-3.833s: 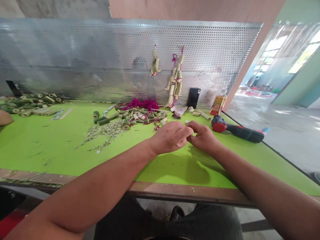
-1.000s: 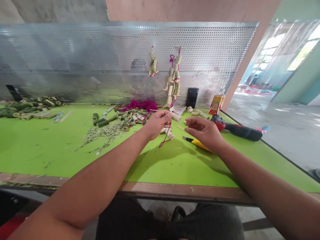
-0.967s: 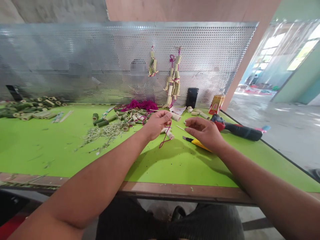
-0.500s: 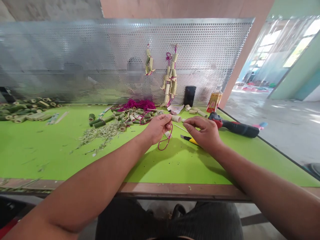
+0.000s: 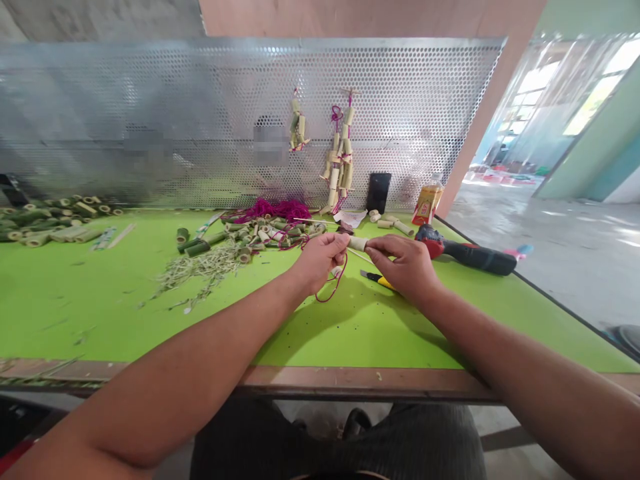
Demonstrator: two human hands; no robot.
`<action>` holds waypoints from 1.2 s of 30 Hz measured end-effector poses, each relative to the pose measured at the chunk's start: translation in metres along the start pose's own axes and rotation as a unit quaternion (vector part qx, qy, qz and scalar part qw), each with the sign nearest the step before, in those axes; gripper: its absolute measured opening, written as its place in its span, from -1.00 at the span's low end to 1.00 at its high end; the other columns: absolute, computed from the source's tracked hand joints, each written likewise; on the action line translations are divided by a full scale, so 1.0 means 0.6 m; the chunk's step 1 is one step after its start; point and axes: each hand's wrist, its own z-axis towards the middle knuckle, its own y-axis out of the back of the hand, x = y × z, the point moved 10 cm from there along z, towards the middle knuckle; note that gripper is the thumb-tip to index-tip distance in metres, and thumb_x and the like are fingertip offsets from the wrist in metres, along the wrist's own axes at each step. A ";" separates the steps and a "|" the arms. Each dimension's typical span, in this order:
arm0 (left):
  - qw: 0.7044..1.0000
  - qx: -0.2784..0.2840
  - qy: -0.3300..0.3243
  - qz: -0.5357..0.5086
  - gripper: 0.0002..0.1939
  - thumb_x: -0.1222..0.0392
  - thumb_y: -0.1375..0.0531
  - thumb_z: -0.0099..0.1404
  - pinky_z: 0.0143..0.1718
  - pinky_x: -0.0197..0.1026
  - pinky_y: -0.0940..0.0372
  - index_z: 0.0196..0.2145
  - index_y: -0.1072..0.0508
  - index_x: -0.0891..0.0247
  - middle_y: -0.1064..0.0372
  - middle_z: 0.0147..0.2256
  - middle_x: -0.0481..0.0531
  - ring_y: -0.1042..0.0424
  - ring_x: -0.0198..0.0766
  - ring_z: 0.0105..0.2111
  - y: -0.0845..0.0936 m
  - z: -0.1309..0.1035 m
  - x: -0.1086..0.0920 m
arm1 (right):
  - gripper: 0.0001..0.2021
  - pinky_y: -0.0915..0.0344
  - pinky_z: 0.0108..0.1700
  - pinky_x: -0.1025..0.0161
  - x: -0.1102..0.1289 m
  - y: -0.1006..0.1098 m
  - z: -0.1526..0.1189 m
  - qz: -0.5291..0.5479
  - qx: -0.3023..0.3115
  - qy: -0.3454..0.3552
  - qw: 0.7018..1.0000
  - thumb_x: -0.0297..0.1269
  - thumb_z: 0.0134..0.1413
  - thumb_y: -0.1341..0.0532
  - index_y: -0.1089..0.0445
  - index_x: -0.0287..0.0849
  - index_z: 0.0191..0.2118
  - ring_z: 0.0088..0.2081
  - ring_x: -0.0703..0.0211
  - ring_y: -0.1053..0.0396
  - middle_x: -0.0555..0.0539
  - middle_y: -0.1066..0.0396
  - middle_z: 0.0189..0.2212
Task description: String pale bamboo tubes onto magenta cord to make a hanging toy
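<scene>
Now, tube (image 5: 357, 243): short pale bamboo cylinder, smooth, held between both hands above the table (image 5: 100, 300).
Cord (image 5: 331, 288): thin magenta loop under left hand (image 5: 320, 259).
Hands: left and right hand (image 5: 403, 265) pinched on tube ends.

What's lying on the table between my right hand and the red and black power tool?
Nothing: in the head view, only bare green table shows between the right hand and the power tool. The yellow utility knife lies on the hand's other side.
</scene>
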 end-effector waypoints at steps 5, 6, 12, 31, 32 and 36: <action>1.000 -0.013 -0.008 0.020 -0.72 0.11 -0.36 0.23 -0.51 -0.37 -0.11 -0.45 -0.40 0.32 -0.19 -0.58 -0.12 -0.16 -0.48 -0.58 0.001 -0.005 -0.005 | -0.86 -0.38 -0.30 0.18 -0.002 -0.001 0.000 -0.010 0.004 -0.017 1.000 -0.37 0.10 -0.23 -0.54 -0.10 -0.40 -0.40 0.11 -0.50 -0.04 -0.56 -0.46; 1.000 -0.015 -0.006 0.021 -0.72 0.10 -0.36 0.22 -0.51 -0.36 -0.11 -0.44 -0.40 0.32 -0.19 -0.58 -0.12 -0.16 -0.48 -0.58 0.000 -0.006 -0.005 | -0.86 -0.37 -0.33 0.19 -0.004 -0.001 0.000 -0.010 0.002 -0.024 1.000 -0.38 0.08 -0.23 -0.53 -0.11 -0.43 -0.43 0.13 -0.48 -0.02 -0.54 -0.49; 1.000 0.004 0.008 0.025 -0.68 0.04 -0.38 0.20 -0.48 -0.35 -0.19 -0.44 -0.40 0.32 -0.18 -0.58 -0.13 -0.18 -0.46 -0.57 -0.012 -0.011 -0.001 | -0.88 -0.25 -0.46 0.27 -0.011 0.004 0.002 -0.017 -0.017 -0.053 0.998 -0.43 -0.07 -0.22 -0.44 -0.13 -0.53 -0.56 0.23 -0.34 0.03 -0.43 -0.63; 0.995 0.021 -0.021 0.099 -0.63 -0.09 -0.32 0.22 -0.48 -0.34 -0.09 -0.43 -0.42 0.31 -0.12 -0.57 -0.13 -0.11 -0.43 -0.55 -0.006 -0.004 -0.008 | -0.61 -0.40 -0.36 0.21 -0.026 -0.037 -0.008 0.118 0.080 -0.126 0.982 -0.06 0.00 -0.40 -0.38 -0.14 -0.11 -0.39 0.18 -0.44 -0.04 -0.45 -0.34; 0.995 0.014 -0.021 0.096 -0.63 -0.08 -0.32 0.23 -0.48 -0.33 -0.08 -0.42 -0.42 0.31 -0.12 -0.57 -0.13 -0.11 -0.43 -0.55 -0.003 -0.003 -0.008 | -0.61 -0.41 -0.36 0.21 -0.025 -0.037 -0.008 0.114 0.081 -0.125 0.982 -0.07 0.00 -0.40 -0.37 -0.14 -0.12 -0.39 0.18 -0.44 -0.04 -0.46 -0.33; 0.998 -0.008 -0.017 0.067 -0.66 -0.04 -0.31 0.26 -0.47 -0.33 -0.10 -0.42 -0.39 0.30 -0.10 -0.57 -0.13 -0.11 -0.43 -0.55 0.007 0.001 -0.007 | -0.67 -0.44 -0.34 0.20 -0.021 -0.033 -0.007 0.117 0.076 -0.118 0.983 -0.12 0.05 -0.37 -0.37 -0.14 -0.12 -0.38 0.19 -0.45 -0.06 -0.46 -0.30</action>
